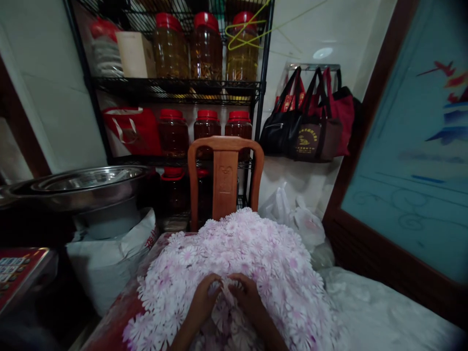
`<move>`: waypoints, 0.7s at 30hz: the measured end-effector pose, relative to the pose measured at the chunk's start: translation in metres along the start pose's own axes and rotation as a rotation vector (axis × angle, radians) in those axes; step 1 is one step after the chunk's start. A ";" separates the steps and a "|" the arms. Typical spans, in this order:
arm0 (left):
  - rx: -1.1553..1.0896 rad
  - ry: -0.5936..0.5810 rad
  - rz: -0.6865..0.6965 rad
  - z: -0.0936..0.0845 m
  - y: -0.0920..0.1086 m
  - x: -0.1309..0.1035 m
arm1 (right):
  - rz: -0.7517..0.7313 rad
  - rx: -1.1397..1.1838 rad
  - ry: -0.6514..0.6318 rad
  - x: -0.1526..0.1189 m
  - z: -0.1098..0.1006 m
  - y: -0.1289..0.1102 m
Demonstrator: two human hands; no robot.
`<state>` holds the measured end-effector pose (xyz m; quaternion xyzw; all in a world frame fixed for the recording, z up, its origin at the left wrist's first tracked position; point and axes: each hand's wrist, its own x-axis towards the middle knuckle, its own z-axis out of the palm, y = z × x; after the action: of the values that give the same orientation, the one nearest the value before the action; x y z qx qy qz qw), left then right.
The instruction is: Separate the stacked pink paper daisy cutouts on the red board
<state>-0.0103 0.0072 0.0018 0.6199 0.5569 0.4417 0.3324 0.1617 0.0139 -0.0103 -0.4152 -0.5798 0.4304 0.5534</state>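
Note:
A broad heap of white and pale purple artificial flowers (256,243) covers most of a red tabletop (124,304). Low over the front of this heap, my left hand (205,296) and my right hand (245,292) meet close together. Between them is a flower piece (227,294), pinched by the fingertips of both hands. Its petals are partly hidden by my fingers, so its exact shape is hard to make out. More blossoms lie beneath and around both wrists.
Behind the table stands a carved wooden chair (224,180). A black wire rack (175,87) holds several red-lidded jars. Metal basins (98,187) rest at left above a white sack (109,263). Handbags (307,126) hang on the wall, and a white bag (380,302) lies at right.

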 end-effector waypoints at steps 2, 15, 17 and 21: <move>0.004 -0.007 -0.005 0.000 0.002 0.000 | -0.003 -0.009 0.006 0.000 -0.002 0.001; -0.002 -0.059 0.006 0.000 0.004 -0.001 | 0.018 -0.042 -0.084 0.002 -0.004 -0.014; 0.000 -0.058 0.012 0.000 0.003 -0.001 | 0.016 -0.049 -0.095 0.003 -0.003 -0.017; 0.001 -0.052 0.017 -0.001 0.003 -0.002 | -0.026 -0.082 -0.067 0.001 0.001 -0.010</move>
<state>-0.0098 0.0047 0.0049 0.6362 0.5431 0.4277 0.3426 0.1609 0.0120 -0.0001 -0.4152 -0.6205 0.4126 0.5219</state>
